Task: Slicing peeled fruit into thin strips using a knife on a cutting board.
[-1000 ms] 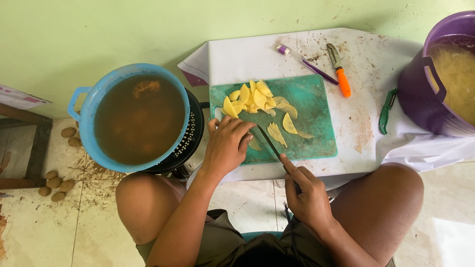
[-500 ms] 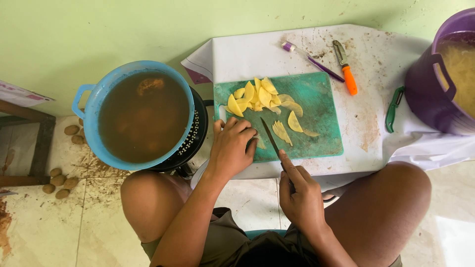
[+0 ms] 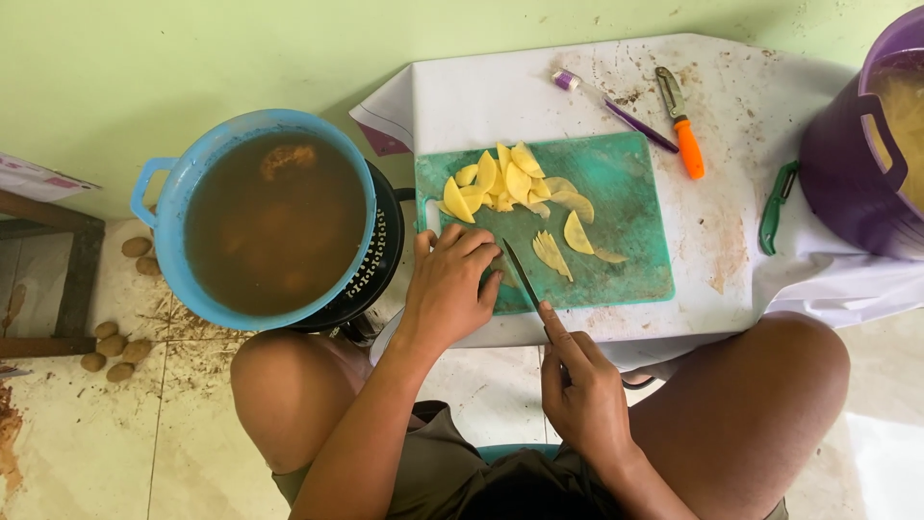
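Now the right hand [image 3: 585,393] is closed around a thin dark knife [image 3: 525,278] whose blade lies on the green plastic cutting board [image 3: 630,241], while the left hand [image 3: 450,284], fingers curled, presses down beside pale yellow curved slices [image 3: 500,183].

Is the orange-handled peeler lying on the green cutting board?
No, the peeler lies on the white cloth beyond the board.

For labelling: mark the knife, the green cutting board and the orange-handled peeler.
knife [image 3: 520,272], head view, middle of blade.
green cutting board [image 3: 630,212], head view, bare right part.
orange-handled peeler [image 3: 689,149], head view, orange handle.
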